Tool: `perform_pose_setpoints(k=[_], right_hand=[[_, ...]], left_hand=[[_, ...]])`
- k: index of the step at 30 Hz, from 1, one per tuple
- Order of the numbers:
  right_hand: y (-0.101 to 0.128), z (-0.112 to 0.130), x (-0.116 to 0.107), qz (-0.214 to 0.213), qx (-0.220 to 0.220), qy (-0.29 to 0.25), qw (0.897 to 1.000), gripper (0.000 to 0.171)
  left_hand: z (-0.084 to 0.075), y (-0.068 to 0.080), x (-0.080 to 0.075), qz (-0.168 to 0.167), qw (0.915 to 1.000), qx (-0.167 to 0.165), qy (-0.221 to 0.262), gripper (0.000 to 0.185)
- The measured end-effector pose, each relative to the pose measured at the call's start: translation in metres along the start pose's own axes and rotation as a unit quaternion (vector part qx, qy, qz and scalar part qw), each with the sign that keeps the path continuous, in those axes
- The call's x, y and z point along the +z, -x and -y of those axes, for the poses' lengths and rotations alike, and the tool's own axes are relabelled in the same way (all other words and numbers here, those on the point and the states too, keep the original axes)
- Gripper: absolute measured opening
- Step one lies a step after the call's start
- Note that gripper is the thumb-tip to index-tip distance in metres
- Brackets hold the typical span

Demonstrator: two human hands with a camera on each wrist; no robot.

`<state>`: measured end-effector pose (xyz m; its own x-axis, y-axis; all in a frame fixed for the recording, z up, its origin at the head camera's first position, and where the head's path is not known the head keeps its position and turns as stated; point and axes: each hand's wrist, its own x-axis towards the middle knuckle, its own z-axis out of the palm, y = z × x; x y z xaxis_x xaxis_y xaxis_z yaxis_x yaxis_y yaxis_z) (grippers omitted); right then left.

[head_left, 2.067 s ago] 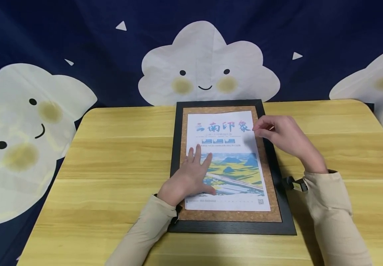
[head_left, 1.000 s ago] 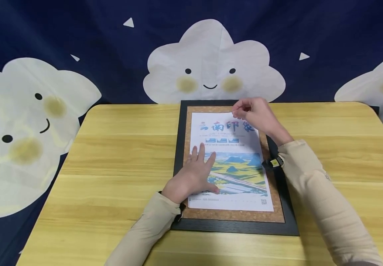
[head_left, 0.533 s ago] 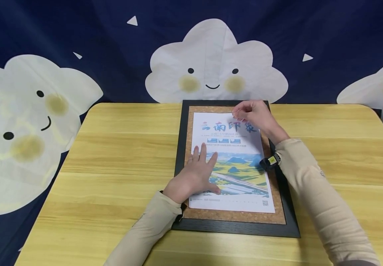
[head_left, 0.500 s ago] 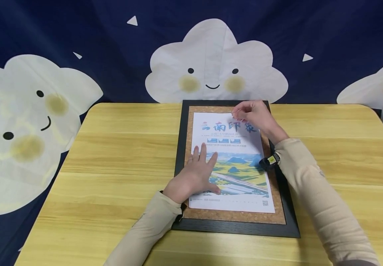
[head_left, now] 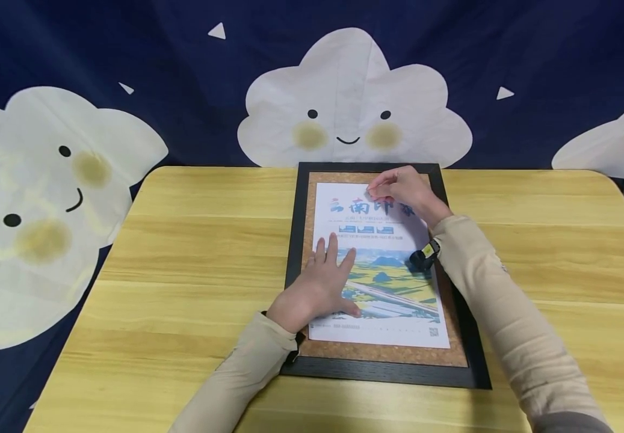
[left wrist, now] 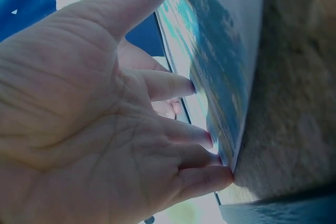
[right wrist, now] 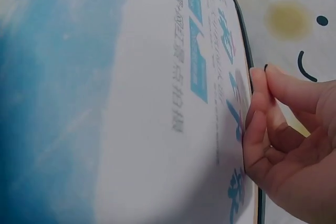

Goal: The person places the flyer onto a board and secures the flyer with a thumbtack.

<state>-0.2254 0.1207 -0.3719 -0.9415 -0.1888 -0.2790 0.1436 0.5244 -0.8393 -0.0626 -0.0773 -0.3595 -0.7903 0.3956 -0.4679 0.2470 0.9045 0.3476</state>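
A printed poster [head_left: 387, 267] with blue lettering and a landscape lies on a cork board [head_left: 387, 353] inside a black frame [head_left: 382, 372]. My left hand [head_left: 319, 282] rests on the poster's left part, fingers spread. In the left wrist view its fingertips touch the paper beside the cork. My right hand [head_left: 405, 187] is at the poster's top edge, thumb and index finger brought together, other fingers curled. In the right wrist view the right hand [right wrist: 286, 140] pinches a tiny dark thing [right wrist: 266, 67], mostly hidden by the fingertips; its kind cannot be made out.
The frame lies on a wooden table [head_left: 198, 258], its far side close to the table's back edge. A dark blue cloth [head_left: 192, 90] with smiling white clouds [head_left: 344, 96] hangs behind. A small camera [head_left: 422, 257] on the right wrist hangs over the poster.
My right hand has moved from the poster's upper right edge to its top edge, then slightly further left. My left hand has stayed on the poster. The head view has shifted slightly.
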Motion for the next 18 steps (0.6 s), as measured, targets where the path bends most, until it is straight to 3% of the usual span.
perform_pose_setpoints(k=[11, 18], right_hand=[[-0.008, 0.007, 0.0, 0.041, 0.018, 0.048, 0.998, 0.02], [-0.011, 0.01, 0.002, 0.041, 0.022, 0.058, 0.997, 0.019]], left_hand=[[0.0, 0.0, 0.0, -0.001, 1.0, -0.003, 0.005, 0.11], [-0.001, 0.001, 0.0, 0.0, 1.0, -0.003, 0.006, 0.11]])
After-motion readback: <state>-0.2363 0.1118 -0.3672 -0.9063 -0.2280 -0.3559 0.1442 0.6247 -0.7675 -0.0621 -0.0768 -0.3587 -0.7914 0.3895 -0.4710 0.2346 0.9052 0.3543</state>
